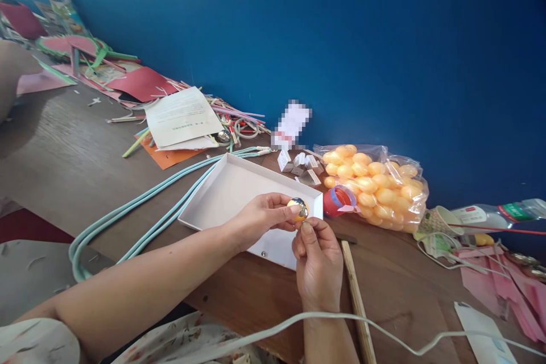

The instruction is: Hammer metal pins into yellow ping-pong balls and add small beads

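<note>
Between the thumb and fingers of my left hand (264,216) is a small, shiny gold-and-silver metal ball (298,208). Just below it, my right hand (318,256) is closed in a pinch, its fingertips at the ball's lower edge. Anything between those fingertips is too small or hidden to name. Both hands are above the near right part of a shallow white box (205,196), which lies open side up on the table. Inside the box, near its front edge, sits a tiny silver round piece (264,253).
A bag of orange balls (375,187) lies behind on the right, beside a red tape roll (339,200). A hammer with a wooden handle (356,296) is right of my hand. Looped light-blue cord (140,205) lies left. A white cable (384,324) crosses in front. The blue wall (298,40) bounds the table.
</note>
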`<state>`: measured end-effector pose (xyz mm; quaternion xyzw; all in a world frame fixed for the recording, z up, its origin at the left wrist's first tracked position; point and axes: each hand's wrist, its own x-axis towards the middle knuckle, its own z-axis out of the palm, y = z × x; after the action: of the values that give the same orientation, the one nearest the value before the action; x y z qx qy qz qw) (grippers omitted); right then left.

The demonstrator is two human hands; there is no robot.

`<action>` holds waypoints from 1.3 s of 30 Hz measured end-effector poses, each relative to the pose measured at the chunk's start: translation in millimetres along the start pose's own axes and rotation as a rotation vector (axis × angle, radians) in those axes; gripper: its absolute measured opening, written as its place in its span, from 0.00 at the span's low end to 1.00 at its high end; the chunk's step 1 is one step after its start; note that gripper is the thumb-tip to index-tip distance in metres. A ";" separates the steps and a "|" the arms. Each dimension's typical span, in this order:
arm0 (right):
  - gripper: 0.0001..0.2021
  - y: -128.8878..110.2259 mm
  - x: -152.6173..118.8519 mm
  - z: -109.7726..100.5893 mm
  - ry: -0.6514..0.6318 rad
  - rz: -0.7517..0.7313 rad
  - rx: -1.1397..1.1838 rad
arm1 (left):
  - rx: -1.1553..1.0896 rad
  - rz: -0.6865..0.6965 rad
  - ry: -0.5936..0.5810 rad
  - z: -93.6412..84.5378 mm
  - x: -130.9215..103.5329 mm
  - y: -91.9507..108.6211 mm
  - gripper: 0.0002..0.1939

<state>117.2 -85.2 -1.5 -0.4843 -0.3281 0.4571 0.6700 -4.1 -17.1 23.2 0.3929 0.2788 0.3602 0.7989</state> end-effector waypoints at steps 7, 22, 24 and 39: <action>0.07 -2.2 -0.8 -0.7 -0.011 -0.001 -0.035 | -0.001 0.003 0.002 -1.4 0.5 -2.2 0.16; 0.08 -0.2 0.6 -3.9 -0.018 0.017 -0.034 | 0.006 0.015 0.010 -2.2 1.3 -2.9 0.17; 0.08 -0.7 0.8 -3.6 -0.019 0.020 -0.038 | 0.007 0.022 0.016 -2.1 1.1 -3.0 0.17; 0.08 -2.7 1.2 0.4 -0.042 0.007 0.039 | 0.033 0.070 0.011 -0.5 1.0 -4.2 0.18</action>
<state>118.0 -84.3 1.2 -0.4625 -0.3313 0.4761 0.6706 -2.3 -18.0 19.3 0.4137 0.2752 0.3853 0.7776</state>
